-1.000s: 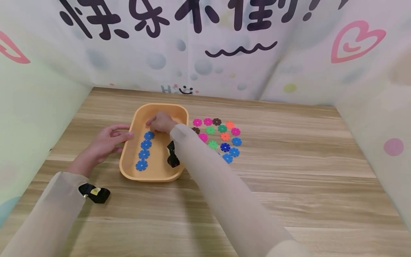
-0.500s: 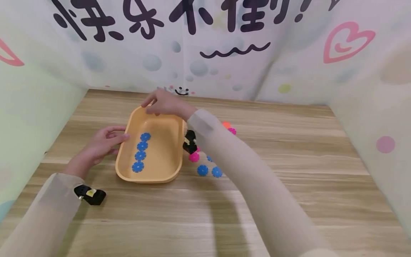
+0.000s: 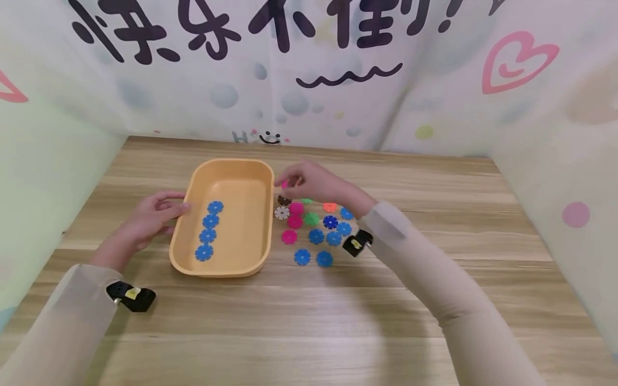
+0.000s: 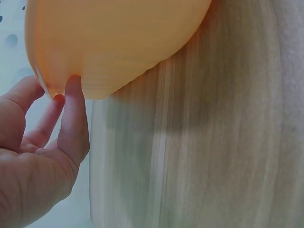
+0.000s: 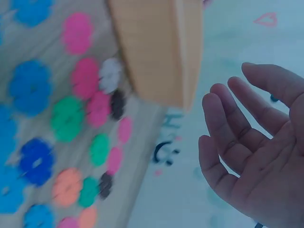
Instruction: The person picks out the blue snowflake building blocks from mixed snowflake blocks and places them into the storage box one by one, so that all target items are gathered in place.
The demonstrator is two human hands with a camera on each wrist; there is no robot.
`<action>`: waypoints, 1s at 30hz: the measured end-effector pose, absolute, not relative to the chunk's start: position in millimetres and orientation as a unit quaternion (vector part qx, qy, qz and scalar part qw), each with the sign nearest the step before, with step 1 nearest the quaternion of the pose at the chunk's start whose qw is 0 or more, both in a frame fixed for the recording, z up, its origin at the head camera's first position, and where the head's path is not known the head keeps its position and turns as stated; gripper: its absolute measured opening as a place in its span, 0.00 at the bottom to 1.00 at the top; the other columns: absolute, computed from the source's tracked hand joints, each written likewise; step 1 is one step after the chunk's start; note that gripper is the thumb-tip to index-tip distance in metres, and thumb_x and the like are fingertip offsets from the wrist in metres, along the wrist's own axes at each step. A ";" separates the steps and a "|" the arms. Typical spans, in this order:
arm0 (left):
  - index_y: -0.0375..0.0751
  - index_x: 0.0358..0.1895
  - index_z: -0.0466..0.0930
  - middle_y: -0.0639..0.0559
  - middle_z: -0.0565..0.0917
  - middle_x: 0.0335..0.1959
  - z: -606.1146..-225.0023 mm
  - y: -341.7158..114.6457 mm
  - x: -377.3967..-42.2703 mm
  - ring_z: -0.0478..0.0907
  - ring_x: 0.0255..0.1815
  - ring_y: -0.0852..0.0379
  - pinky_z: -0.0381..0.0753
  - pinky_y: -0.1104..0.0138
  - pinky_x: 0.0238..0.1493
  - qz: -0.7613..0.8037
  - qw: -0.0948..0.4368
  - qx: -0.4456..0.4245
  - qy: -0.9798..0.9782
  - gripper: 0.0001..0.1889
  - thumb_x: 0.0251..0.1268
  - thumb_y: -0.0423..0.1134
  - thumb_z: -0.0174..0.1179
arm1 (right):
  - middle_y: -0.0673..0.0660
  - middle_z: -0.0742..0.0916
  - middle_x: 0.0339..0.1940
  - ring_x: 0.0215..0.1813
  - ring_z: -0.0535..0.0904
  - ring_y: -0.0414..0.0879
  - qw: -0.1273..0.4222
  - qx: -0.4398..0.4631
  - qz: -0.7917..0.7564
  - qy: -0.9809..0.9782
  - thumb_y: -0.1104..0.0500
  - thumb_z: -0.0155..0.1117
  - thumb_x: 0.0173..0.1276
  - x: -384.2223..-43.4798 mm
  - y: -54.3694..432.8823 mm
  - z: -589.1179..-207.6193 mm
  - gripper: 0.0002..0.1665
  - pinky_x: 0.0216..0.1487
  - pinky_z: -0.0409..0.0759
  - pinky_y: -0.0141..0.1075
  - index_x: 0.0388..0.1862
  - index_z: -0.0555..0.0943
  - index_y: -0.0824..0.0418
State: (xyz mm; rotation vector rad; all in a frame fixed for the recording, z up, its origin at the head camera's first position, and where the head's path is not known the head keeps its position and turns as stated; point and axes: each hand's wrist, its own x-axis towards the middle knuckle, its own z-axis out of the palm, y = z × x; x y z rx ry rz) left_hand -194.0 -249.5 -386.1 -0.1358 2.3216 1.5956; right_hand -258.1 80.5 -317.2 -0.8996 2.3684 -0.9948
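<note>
L grip (image 3: 148, 217) on orng tray (image 3: 243, 214)

in the head view the light is soft and fairly bright, spread evenly over the tray (image 3: 241, 217) and the pale backdrop (image 3: 193, 102) behind it. faint, soft-edged shadows lie on the surface (image 3: 270, 327) in front of the tray, the broader one beside the right sleeve (image 3: 429, 273). the left wrist view is dimmer, with a dark patch on the surface next to the tray and wood grain bending away from it. the right wrist view is hazy and bluish, the discs (image 5: 61, 121) beside the tray blurred.
</note>
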 end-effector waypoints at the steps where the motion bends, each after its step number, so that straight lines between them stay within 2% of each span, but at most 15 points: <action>1: 0.30 0.66 0.54 0.48 0.74 0.45 -386.0 -250.2 -193.9 0.78 0.34 0.67 0.81 0.67 0.33 0.561 0.159 -0.047 0.811 0.35 0.64 0.48 0.55 | 0.55 0.84 0.38 0.39 0.78 0.46 0.210 -0.318 -0.356 0.853 0.64 0.61 0.63 -256.9 89.9 -322.3 0.15 0.41 0.78 0.34 0.50 0.79 0.64; 3: 0.30 0.66 0.55 0.55 0.75 0.40 -386.0 -251.7 -193.8 0.78 0.33 0.67 0.81 0.67 0.32 0.562 0.158 -0.046 0.810 0.34 0.64 0.48 0.56 | 0.57 0.83 0.38 0.39 0.78 0.51 0.220 -0.303 -0.365 0.852 0.64 0.61 0.63 -254.5 107.6 -331.5 0.16 0.41 0.79 0.39 0.50 0.79 0.65; 5: 0.30 0.66 0.54 0.57 0.75 0.39 -386.3 -253.2 -193.8 0.78 0.33 0.67 0.81 0.67 0.33 0.561 0.158 -0.046 0.811 0.35 0.64 0.48 0.56 | 0.59 0.83 0.38 0.40 0.78 0.52 0.227 -0.288 -0.370 0.853 0.64 0.60 0.63 -252.4 125.1 -341.0 0.16 0.41 0.79 0.41 0.50 0.79 0.66; 8: 0.31 0.66 0.54 0.48 0.74 0.46 -386.5 -253.8 -193.8 0.77 0.34 0.67 0.81 0.66 0.34 0.555 0.159 -0.049 0.815 0.35 0.64 0.50 0.55 | 0.61 0.83 0.38 0.40 0.78 0.53 0.234 -0.269 -0.374 0.856 0.63 0.60 0.64 -249.0 149.2 -353.4 0.16 0.40 0.79 0.42 0.51 0.79 0.67; 11: 0.31 0.67 0.54 0.36 0.69 0.54 -386.8 -253.3 -193.5 0.77 0.34 0.68 0.81 0.66 0.35 0.550 0.161 -0.050 0.818 0.36 0.64 0.51 0.55 | 0.60 0.83 0.39 0.41 0.78 0.50 0.230 -0.255 -0.372 0.862 0.64 0.60 0.64 -245.2 169.9 -363.8 0.16 0.40 0.78 0.39 0.50 0.79 0.67; 14: 0.32 0.67 0.53 0.31 0.65 0.58 -387.2 -252.9 -193.0 0.77 0.34 0.68 0.81 0.67 0.35 0.547 0.163 -0.052 0.819 0.37 0.64 0.52 0.54 | 0.58 0.83 0.36 0.40 0.77 0.49 0.231 -0.235 -0.376 0.866 0.64 0.60 0.63 -240.8 187.0 -372.8 0.16 0.41 0.78 0.37 0.51 0.79 0.67; 22: 0.31 0.67 0.53 0.35 0.69 0.53 -387.5 -253.0 -193.4 0.78 0.34 0.66 0.81 0.66 0.36 0.552 0.159 -0.044 0.817 0.35 0.65 0.50 0.54 | 0.56 0.82 0.37 0.41 0.76 0.48 0.233 -0.213 -0.382 0.869 0.63 0.66 0.59 -233.7 209.8 -395.1 0.18 0.42 0.76 0.37 0.49 0.80 0.65; 27: 0.32 0.67 0.53 0.32 0.67 0.56 -387.0 -251.0 -193.7 0.78 0.34 0.67 0.81 0.66 0.36 0.553 0.161 -0.044 0.816 0.36 0.65 0.51 0.54 | 0.58 0.82 0.37 0.39 0.75 0.48 0.225 -0.189 -0.397 0.869 0.65 0.68 0.57 -230.6 210.9 -402.7 0.19 0.41 0.77 0.36 0.48 0.80 0.65; 30: 0.32 0.67 0.53 0.36 0.70 0.53 -386.9 -250.0 -193.9 0.78 0.34 0.66 0.81 0.66 0.36 0.557 0.160 -0.045 0.814 0.36 0.65 0.51 0.54 | 0.57 0.81 0.36 0.38 0.74 0.48 0.217 -0.176 -0.397 0.874 0.64 0.69 0.55 -228.6 210.5 -406.9 0.19 0.38 0.77 0.34 0.48 0.80 0.65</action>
